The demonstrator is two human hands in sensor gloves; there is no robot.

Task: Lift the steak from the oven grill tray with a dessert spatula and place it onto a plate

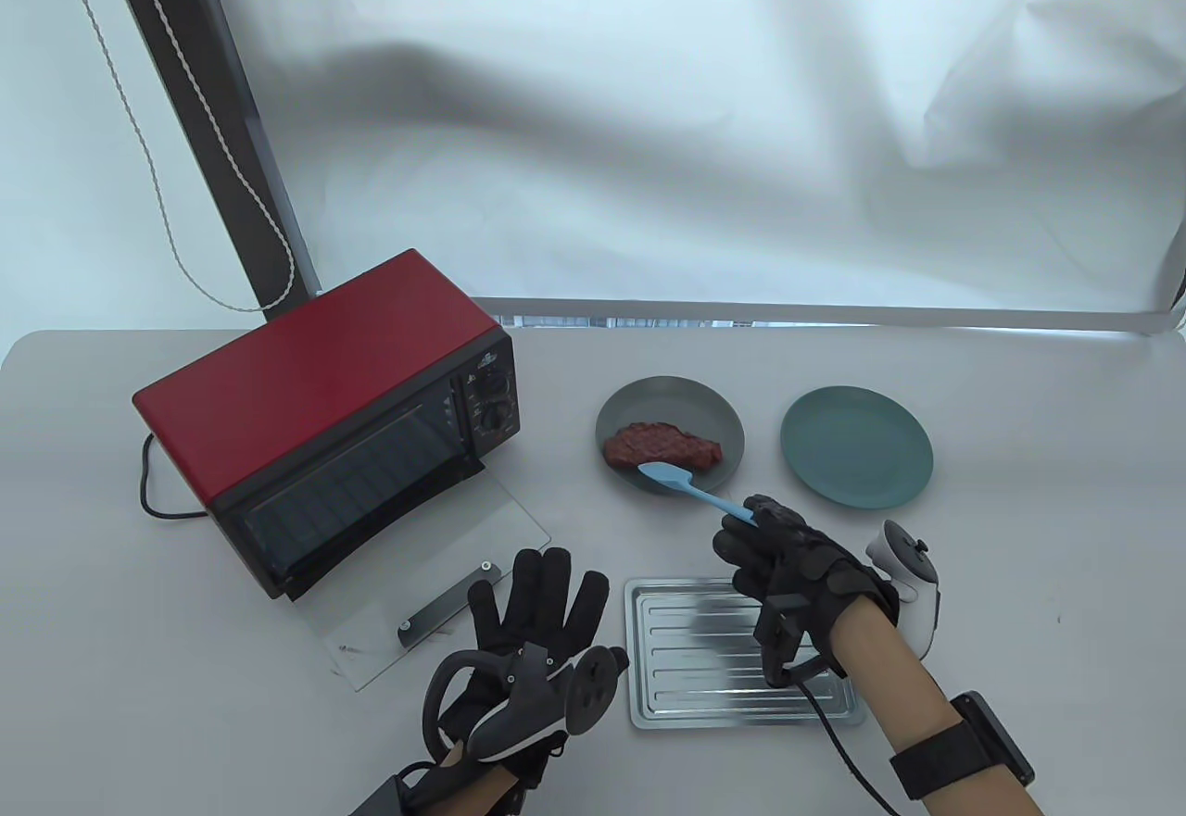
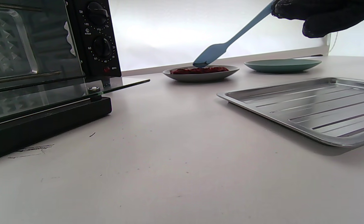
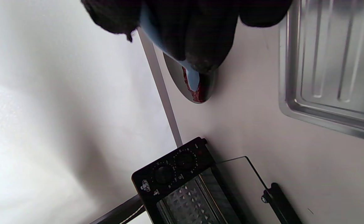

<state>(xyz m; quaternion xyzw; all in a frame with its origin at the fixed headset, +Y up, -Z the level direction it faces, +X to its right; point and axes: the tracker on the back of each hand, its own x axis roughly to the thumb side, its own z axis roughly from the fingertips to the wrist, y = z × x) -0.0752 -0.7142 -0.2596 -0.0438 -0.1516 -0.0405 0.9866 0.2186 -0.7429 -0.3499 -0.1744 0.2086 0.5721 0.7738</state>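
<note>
Blue spatula (image 1: 690, 485) slants from the right hand (image 1: 788, 566), which grips its handle, up-left to the steak (image 1: 662, 447), lying crosswise on the grey plate (image 1: 713, 413) beyond the bare tray (image 1: 686, 696). Left hand (image 1: 533, 631) rests flat on the counter (image 1: 973, 612), fingers spread, farther off.

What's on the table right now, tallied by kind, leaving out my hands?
Plates: 2, a grey plate holding the steak and a teal plate beside it
Steak: 1
Spatula: 1, blue, held by the right hand
Grill tray: 1, metal, nothing on it
Toaster oven: 1, red, door open
Total: 6
</note>
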